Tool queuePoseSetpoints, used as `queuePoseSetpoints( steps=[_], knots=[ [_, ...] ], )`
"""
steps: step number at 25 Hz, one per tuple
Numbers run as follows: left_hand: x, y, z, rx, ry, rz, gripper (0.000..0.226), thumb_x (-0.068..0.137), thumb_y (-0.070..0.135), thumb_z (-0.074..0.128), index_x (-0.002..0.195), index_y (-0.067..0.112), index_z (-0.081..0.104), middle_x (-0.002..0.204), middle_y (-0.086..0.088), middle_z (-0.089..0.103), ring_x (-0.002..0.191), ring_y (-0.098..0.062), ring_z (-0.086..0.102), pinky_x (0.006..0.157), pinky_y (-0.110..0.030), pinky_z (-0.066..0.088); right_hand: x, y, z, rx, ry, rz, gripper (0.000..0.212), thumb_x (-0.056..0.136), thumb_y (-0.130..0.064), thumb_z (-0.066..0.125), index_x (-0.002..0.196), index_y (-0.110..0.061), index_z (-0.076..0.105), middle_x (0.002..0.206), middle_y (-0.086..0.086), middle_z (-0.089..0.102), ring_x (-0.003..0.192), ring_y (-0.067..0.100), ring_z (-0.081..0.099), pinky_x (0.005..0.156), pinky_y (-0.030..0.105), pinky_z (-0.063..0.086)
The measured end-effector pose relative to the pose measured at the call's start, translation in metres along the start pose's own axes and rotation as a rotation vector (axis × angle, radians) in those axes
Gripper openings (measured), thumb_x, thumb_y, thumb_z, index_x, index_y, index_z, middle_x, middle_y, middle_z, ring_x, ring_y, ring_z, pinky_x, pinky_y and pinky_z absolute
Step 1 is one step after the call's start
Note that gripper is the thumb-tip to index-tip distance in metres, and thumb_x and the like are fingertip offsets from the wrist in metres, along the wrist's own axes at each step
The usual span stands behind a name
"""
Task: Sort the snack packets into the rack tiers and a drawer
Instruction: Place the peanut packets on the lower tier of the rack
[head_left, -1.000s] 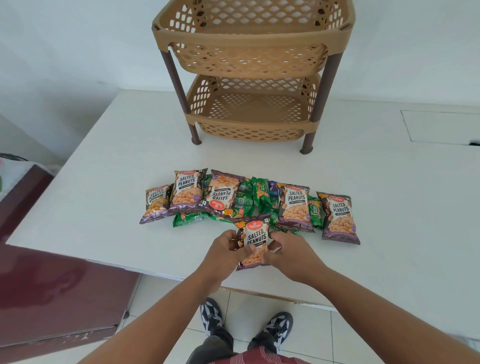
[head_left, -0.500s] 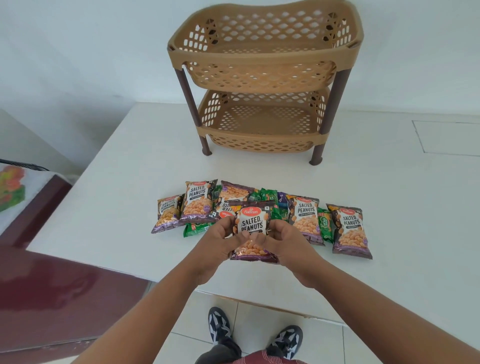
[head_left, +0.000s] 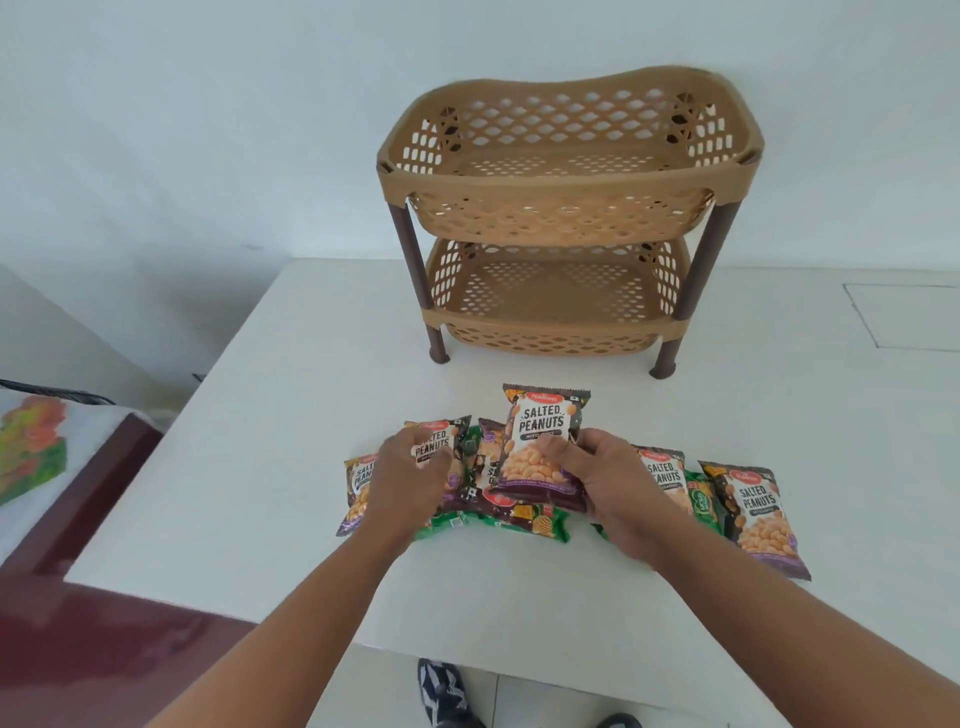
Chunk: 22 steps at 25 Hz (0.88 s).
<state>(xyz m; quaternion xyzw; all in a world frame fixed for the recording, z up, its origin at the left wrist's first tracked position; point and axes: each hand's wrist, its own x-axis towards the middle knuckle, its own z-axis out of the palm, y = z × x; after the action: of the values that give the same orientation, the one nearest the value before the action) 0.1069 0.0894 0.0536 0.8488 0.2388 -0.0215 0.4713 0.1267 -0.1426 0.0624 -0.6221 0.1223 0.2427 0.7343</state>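
Observation:
A tan two-tier rack (head_left: 566, 182) with brown legs stands at the back of the white table (head_left: 291, 415); both tiers hold nothing. A row of salted peanuts packets and green packets (head_left: 519, 522) lies near the front edge. My right hand (head_left: 608, 483) grips the lower part of one salted peanuts packet (head_left: 543, 431), raised upright above the row. My left hand (head_left: 410, 478) lies over another peanuts packet (head_left: 436, 441) at the row's left, fingers and thumb on its face; a grip is not clear. More peanuts packets lie at the far left (head_left: 358, 488) and far right (head_left: 758, 514).
A white wall rises close behind the rack. At the left, below table height, are dark maroon furniture (head_left: 78, 649) and a cloth with a colourful print (head_left: 31, 447). A rectangular outline (head_left: 909, 317) marks the table's right side. My shoe (head_left: 441, 691) shows below the front edge.
My left hand let go of the shared peanuts packet and moved left onto another one. My right hand alone lifted the packet up and away from me. The view tilted upward.

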Motion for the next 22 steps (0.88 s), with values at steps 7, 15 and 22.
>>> queuePoseSetpoints(
  steps=[7, 15, 22],
  knots=[
    [0.088, -0.030, -0.033, 0.366, -0.382, -0.104, 0.095, 0.082, 0.064, 0.069, 0.152, 0.010, 0.034, 0.141, -0.011, 0.055, 0.107, -0.033, 0.066, 0.096, -0.044, 0.053, 0.052, -0.016, 0.038, 0.010, 0.151, -0.021, 0.043, 0.086, -0.035, 0.080, 0.110, -0.003, 0.066, 0.096, 0.015, 0.079, 0.080, 0.026, 0.077, 0.077, 0.043, 0.064],
    [0.105, -0.033, -0.036, 0.187, -0.419, -0.044, 0.050, 0.072, 0.051, 0.086, 0.098, 0.016, 0.062, 0.092, 0.006, 0.064, 0.083, -0.015, 0.062, 0.065, -0.029, 0.048, 0.075, -0.015, 0.052, 0.021, 0.205, -0.003, 0.041, 0.085, -0.034, 0.081, 0.109, -0.004, 0.067, 0.097, 0.016, 0.079, 0.080, 0.030, 0.077, 0.069, 0.038, 0.063],
    [0.088, -0.023, -0.021, 0.004, -0.353, -0.083, 0.026, 0.081, 0.031, 0.083, 0.093, 0.016, 0.064, 0.087, -0.004, 0.066, 0.062, -0.016, 0.054, 0.050, -0.024, 0.043, 0.084, -0.026, 0.027, 0.052, 0.135, 0.043, 0.037, 0.085, -0.033, 0.081, 0.109, -0.008, 0.068, 0.097, 0.012, 0.080, 0.083, 0.030, 0.079, 0.061, 0.033, 0.061]
  ],
)
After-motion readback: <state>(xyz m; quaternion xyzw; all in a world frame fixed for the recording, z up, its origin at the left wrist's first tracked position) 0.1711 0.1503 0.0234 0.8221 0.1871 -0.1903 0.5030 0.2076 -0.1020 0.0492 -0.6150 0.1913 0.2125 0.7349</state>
